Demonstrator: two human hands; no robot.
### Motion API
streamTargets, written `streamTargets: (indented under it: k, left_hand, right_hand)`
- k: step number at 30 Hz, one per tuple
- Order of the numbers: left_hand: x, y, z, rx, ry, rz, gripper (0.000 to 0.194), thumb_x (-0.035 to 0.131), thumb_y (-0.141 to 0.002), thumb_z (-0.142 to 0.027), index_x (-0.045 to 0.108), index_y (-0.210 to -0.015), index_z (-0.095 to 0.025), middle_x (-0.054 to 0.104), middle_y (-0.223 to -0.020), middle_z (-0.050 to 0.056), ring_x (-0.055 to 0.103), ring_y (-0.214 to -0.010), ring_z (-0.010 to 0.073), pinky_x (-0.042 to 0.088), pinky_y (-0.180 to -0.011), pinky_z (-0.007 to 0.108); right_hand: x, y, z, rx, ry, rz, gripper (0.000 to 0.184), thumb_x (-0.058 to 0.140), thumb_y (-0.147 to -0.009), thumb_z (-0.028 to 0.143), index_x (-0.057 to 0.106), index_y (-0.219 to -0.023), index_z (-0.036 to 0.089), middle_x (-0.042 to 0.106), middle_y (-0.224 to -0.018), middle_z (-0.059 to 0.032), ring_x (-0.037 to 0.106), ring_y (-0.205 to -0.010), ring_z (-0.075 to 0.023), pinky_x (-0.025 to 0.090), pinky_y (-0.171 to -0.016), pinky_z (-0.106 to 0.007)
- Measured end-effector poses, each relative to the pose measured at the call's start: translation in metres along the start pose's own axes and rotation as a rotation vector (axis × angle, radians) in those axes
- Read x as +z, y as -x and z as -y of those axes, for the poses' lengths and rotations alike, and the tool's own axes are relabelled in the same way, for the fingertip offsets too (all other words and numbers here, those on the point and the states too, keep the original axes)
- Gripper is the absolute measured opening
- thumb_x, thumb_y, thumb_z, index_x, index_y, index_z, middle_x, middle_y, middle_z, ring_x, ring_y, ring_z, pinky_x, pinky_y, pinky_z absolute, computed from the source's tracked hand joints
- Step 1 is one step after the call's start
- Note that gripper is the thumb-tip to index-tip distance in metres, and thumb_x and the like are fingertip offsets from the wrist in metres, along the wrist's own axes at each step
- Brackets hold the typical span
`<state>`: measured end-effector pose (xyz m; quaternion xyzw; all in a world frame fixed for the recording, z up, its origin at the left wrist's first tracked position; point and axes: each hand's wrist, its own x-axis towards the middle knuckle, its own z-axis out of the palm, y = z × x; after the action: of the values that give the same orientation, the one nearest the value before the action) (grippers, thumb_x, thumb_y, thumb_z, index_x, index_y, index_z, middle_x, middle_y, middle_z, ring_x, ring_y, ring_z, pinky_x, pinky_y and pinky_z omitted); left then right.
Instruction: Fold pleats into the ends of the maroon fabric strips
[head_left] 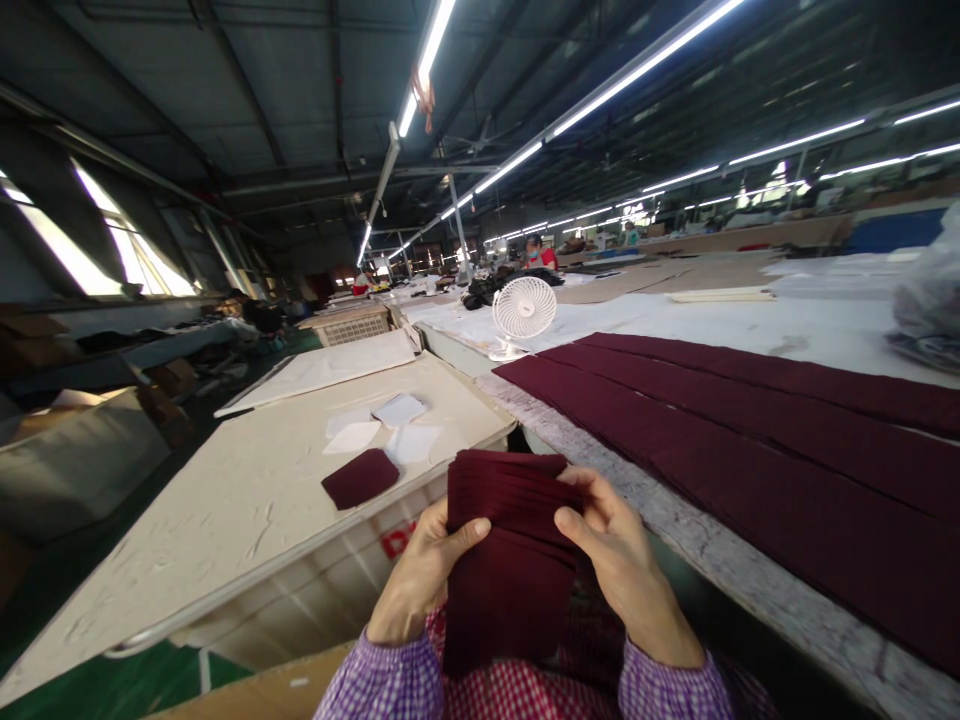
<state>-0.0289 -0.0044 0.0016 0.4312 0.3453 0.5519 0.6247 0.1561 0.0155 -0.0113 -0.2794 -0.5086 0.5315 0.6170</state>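
Note:
My left hand (422,572) and my right hand (621,560) both grip a stack of dark red ribbed fabric pieces (506,560) held upright in front of my chest. The left thumb presses across the front of the stack; the right thumb and fingers pinch its upper right edge. Purple checked sleeves cover both wrists. A single dark red fabric piece (361,477) lies on the cream board (225,510) to the left, beside several white paper pieces (390,425).
Long dark red fabric strips (750,440) lie spread over the cutting table (720,555) on the right. A small white fan (523,312) stands at the table's far end. A plastic bag (930,290) sits far right. People work in the far background.

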Motion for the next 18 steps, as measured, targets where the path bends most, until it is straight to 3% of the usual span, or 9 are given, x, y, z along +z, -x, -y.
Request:
streamTargets:
  k: [5,11,15,18]
  left_hand:
    - [0.004,-0.002,-0.001,0.043,0.07,-0.15,0.019,0.079,-0.063,-0.019,0.071,-0.08,-0.016,0.073,-0.075,0.005,0.067,-0.067,0.0177,0.053,-0.066,0.027]
    - [0.008,-0.005,0.002,0.095,0.089,-0.229,0.021,0.079,-0.063,-0.021,0.07,-0.082,-0.016,0.073,-0.075,0.004,0.067,-0.066,0.0181,0.053,-0.066,0.029]
    - [0.016,-0.004,0.004,0.111,0.097,-0.186,0.021,0.077,-0.066,-0.022,0.069,-0.085,-0.017,0.073,-0.08,0.004,0.068,-0.075,0.0206,0.053,-0.074,0.032]
    - [0.018,-0.003,0.0,0.137,0.098,-0.133,0.024,0.076,-0.067,-0.021,0.069,-0.09,-0.018,0.073,-0.088,0.005,0.068,-0.081,0.0216,0.052,-0.079,0.034]
  right_hand:
    - [0.006,0.002,0.001,0.007,0.122,0.107,0.027,0.064,-0.08,0.037,0.058,-0.101,0.021,0.065,-0.102,-0.0043,0.061,-0.094,-0.0192,0.049,-0.084,-0.029]
    - [0.014,0.004,-0.006,0.011,0.314,0.004,0.029,0.059,-0.082,0.044,0.063,-0.096,0.019,0.069,-0.095,-0.0043,0.063,-0.088,-0.0208,0.05,-0.078,-0.028]
    - [0.013,0.002,-0.011,-0.003,0.374,-0.098,0.036,0.058,-0.083,0.046,0.065,-0.105,0.019,0.069,-0.103,-0.0065,0.063,-0.094,-0.0231,0.05,-0.083,-0.031]
    - [0.01,0.001,-0.012,0.012,0.386,-0.099,0.038,0.057,-0.083,0.047,0.065,-0.107,0.019,0.068,-0.108,-0.0071,0.062,-0.097,-0.0241,0.049,-0.086,-0.033]
